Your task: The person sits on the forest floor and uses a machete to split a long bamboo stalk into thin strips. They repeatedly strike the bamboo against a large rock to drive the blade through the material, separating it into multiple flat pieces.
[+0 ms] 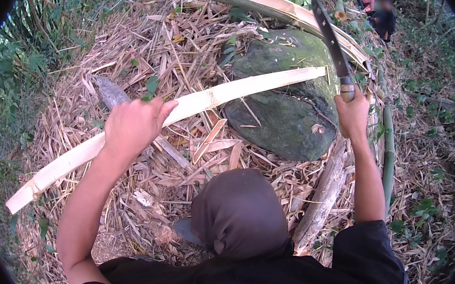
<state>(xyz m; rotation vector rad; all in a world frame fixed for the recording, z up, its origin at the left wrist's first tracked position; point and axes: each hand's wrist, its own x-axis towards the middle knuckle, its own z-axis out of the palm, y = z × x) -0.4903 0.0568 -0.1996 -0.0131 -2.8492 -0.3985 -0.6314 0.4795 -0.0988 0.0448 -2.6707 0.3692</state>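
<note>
My left hand (133, 125) grips a long pale split bamboo strip (232, 89) near its middle. The strip runs from the lower left across a mossy green boulder (283, 101), its far end resting on the rock. My right hand (353, 116) is raised to the right of the boulder, closed on the handle of a long dark machete (330, 39) whose blade points up and away. A dark cloth hood and black shirt fill the lower middle of the view.
Another split bamboo piece (273, 4) lies beyond the boulder. Dry bamboo husks and leaves (166, 43) cover the ground. A green bamboo pole (388, 152) and a grey log (323, 198) lie at right. A seated person (384, 17) is far behind.
</note>
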